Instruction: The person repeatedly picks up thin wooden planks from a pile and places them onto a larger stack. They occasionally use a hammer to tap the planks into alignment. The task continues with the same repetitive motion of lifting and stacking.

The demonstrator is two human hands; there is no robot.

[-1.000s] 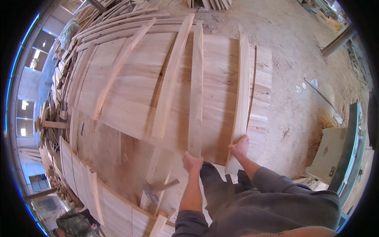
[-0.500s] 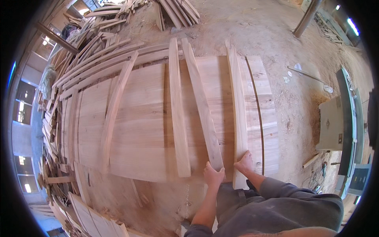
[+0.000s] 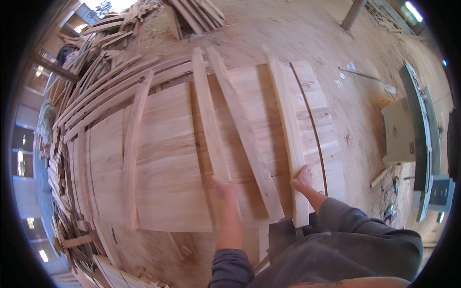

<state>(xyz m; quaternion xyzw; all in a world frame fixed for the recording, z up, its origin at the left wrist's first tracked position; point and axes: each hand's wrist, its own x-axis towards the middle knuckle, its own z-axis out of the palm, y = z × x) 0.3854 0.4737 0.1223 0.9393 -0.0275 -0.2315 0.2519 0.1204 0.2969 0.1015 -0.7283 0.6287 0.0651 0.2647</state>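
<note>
Wide pale boards (image 3: pixel 165 168) lie side by side as a broad panel, with long wooden battens across them. My right hand (image 3: pixel 302 179) is wrapped round the near part of the right batten (image 3: pixel 285 120). My left hand (image 3: pixel 224 187), slightly blurred, is closed over the near part of the left batten (image 3: pixel 209 115). Between them a middle batten (image 3: pixel 245 129) lies slanted, untouched, its near end close to the panel's front edge. Farther left another batten (image 3: pixel 138 144) rests across the boards. A narrow dark gap (image 3: pixel 309 115) runs between boards near the right end.
Long timber strips (image 3: pixel 120 89) border the panel's far left side, beside heaped scrap wood (image 3: pixel 103 60). More planks (image 3: pixel 194 17) lie on the dusty floor beyond. On the right stands a pale machine cabinet (image 3: pixel 399 132) with a dark, long top. A post (image 3: pixel 354 14) rises at the far right.
My left hand has let go of the middle batten and moved left onto the left batten. My right hand keeps its hold on the right batten. The whole view has shifted somewhat.
</note>
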